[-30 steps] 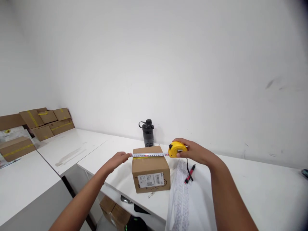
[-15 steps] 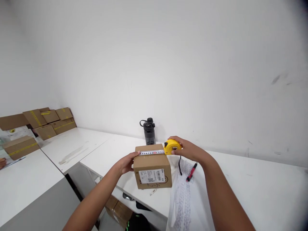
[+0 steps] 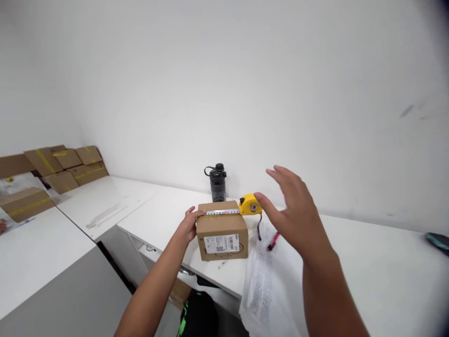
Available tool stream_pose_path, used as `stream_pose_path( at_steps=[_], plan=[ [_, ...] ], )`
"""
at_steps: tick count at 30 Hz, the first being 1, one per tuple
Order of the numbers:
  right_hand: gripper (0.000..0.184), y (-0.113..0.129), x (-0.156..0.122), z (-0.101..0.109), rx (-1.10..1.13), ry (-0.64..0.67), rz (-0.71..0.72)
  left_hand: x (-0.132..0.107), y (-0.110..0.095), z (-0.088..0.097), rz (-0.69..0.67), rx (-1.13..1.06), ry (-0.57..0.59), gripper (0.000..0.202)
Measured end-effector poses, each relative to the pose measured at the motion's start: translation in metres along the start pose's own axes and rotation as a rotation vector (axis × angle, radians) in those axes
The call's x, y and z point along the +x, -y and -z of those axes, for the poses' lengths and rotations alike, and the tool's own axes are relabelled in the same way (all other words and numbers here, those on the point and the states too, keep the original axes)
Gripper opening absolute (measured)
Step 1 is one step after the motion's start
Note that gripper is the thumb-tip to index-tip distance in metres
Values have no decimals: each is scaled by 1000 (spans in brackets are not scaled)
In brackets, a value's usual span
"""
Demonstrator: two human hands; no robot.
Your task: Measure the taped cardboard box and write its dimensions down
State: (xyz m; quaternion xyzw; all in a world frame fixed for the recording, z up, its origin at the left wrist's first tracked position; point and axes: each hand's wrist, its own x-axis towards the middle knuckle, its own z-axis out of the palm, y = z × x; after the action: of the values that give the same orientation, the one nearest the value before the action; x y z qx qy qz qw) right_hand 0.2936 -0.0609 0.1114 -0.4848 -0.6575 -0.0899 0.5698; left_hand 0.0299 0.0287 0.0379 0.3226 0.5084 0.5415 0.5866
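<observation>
A small brown cardboard box [image 3: 224,225] with a white shipping label stands on the white table. Across its top runs the pulled-out blade of a yellow tape measure [image 3: 247,204], whose case sits at the box's right edge with a dark strap hanging down. At the left edge, my left hand [image 3: 191,223] pinches the blade's end against the box; some fingers are hidden behind the side. My right hand [image 3: 294,215] is raised right of the case, fingers spread and holding nothing. Its thumb tip overlaps the case in view; I cannot tell whether they touch.
Behind the box stands a dark water bottle [image 3: 218,182]. A red pen [image 3: 273,241] lies on written paper sheets [image 3: 261,285] at the right. Several taped cardboard boxes [image 3: 87,172] are stacked far left. A dark object [image 3: 438,241] lies at the right edge.
My right hand has let go of the tape measure's case and lifted up and to the right, fingers spreading. My left hand stays at the blade's end. The view has shifted slightly.
</observation>
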Motion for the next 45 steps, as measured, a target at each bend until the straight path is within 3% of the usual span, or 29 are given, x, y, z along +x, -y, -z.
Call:
stream_pose_path(
  at_steps=[2,4,5,6,9,12,15,20,22,25,30,37,45],
  plan=[
    [36,0,-10,6,56,-293,145,2,0,-2,15,-19,12,95],
    [29,-23,-20,6,-31,-433,170,3,1,-4,15,-43,25,93],
    [28,-40,-26,3,-145,-322,145,3,2,-4,11,-53,26,92],
    [28,-60,-33,0,-268,-126,100,3,2,-5,6,-60,20,92],
    [52,-114,-57,-14,-584,644,-75,3,3,-6,-13,-56,-13,89],
    [70,-146,-83,-30,-650,807,-52,3,4,-7,-40,-27,-35,85],
    [69,-159,-101,-34,-704,787,-23,3,6,-8,-49,-10,-64,84],
    [62,-178,-108,-17,-748,653,-44,4,8,-9,-71,-28,-66,81],
    [65,-184,-106,-15,-719,660,-85,4,7,-8,-65,-21,-47,80],
    [53,-187,-104,-18,-636,690,-106,1,4,-9,-51,10,-30,79],
    [27,-178,-104,-22,-452,653,-168,-5,2,-13,-61,1,-64,75],
    [20,-147,-113,-32,-87,484,-421,-3,3,-13,-80,-10,-44,75],
    [12,-140,-119,-47,250,462,-579,-1,5,-13,-96,-22,-36,70]
  ],
)
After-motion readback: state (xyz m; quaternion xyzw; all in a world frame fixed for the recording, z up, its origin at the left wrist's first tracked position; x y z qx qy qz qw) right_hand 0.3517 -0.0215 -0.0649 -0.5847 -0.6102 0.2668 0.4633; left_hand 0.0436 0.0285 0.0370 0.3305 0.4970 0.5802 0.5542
